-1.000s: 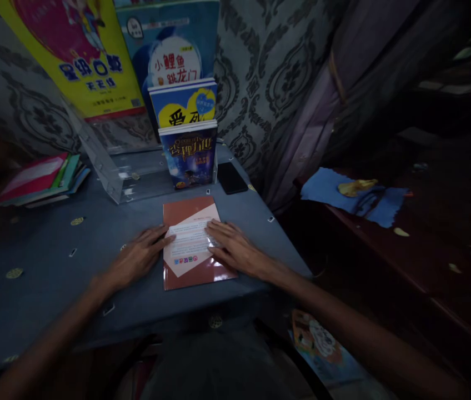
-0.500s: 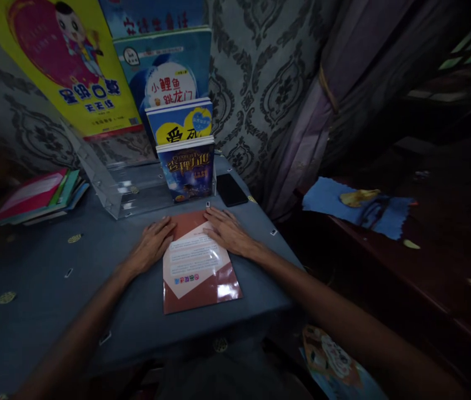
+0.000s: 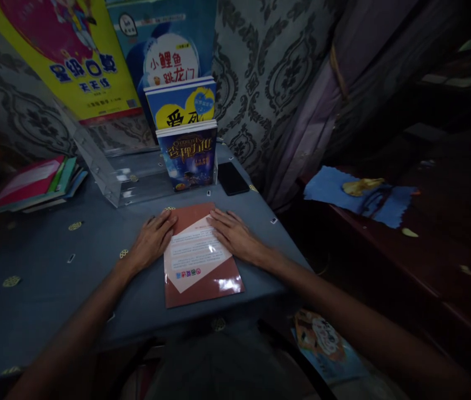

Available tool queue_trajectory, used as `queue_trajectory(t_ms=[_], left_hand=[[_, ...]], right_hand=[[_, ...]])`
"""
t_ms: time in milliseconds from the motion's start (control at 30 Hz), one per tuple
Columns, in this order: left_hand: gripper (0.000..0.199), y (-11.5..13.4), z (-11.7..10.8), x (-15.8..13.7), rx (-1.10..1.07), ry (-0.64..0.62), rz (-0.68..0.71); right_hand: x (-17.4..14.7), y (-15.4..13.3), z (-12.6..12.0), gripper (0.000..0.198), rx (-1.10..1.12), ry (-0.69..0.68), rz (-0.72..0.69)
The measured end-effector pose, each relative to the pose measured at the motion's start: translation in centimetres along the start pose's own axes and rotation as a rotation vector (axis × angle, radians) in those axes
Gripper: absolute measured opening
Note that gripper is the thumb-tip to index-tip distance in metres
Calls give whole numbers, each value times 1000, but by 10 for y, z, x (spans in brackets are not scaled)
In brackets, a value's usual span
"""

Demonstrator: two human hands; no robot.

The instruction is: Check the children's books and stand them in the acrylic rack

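A brownish-red book with a pale printed panel lies flat near the front edge of the table, its text upside down to me. My left hand rests at its left edge, fingers stretched out and fingertips touching the cover. On the upper right part of the book lies my right hand, open, with its fingers flat over the edge. Neither hand grips anything. Beyond the book, a clear acrylic stand holds several upright books, with a dark blue book in front.
A black phone lies right of the stand. Stacked books sit at the table's left. A blue cloth is on a dark red surface to the right. Below the table's edge, a colourful book shows beneath my right arm.
The view has tilted down a little, so the stand and its books appear higher. My right hand has shifted slightly right and down along the book's edge; the left stays nearly in place.
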State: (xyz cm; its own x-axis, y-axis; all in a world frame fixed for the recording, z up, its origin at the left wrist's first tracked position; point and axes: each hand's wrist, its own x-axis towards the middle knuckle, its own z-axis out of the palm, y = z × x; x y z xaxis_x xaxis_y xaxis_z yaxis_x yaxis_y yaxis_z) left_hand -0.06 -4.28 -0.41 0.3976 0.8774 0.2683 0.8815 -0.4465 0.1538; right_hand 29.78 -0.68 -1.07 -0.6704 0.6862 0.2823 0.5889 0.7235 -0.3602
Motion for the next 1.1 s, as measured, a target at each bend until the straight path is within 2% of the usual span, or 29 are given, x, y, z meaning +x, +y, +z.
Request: queue_trajectory(t_ms=[167,300,433,533,633,733,833,967,1100], left_hand=[[49,13,-4,-17,-5,-7,-4],[48,24,-7,-29,-4,0,19],[45,33,-9,-39,11,20,26],[43,38,-10,-45,22,40,32],[43,41,-10,-50,30,44,32],[44,42,-11,-53,16,27,31],[43,40,-14,-54,-28,9,32],[42,30,-23,-57,-133,-27,64],[50,23,-38,-58,-286,-99,66]], right_hand=[[-51,-9,-10,53,14,-67,-111],[-83,-18,-25,83,30,-186,-180],[-101,-25,-38,112,50,-266,-257],[-111,-30,-40,124,36,-299,-281],[-118,-37,-33,112,-32,-277,-270],[-124,-42,-20,81,-102,-164,-227],[-126,-43,-11,57,-104,-57,-247],[-117,-39,-15,43,-48,24,-302],[-96,-42,-30,35,130,193,-348]])
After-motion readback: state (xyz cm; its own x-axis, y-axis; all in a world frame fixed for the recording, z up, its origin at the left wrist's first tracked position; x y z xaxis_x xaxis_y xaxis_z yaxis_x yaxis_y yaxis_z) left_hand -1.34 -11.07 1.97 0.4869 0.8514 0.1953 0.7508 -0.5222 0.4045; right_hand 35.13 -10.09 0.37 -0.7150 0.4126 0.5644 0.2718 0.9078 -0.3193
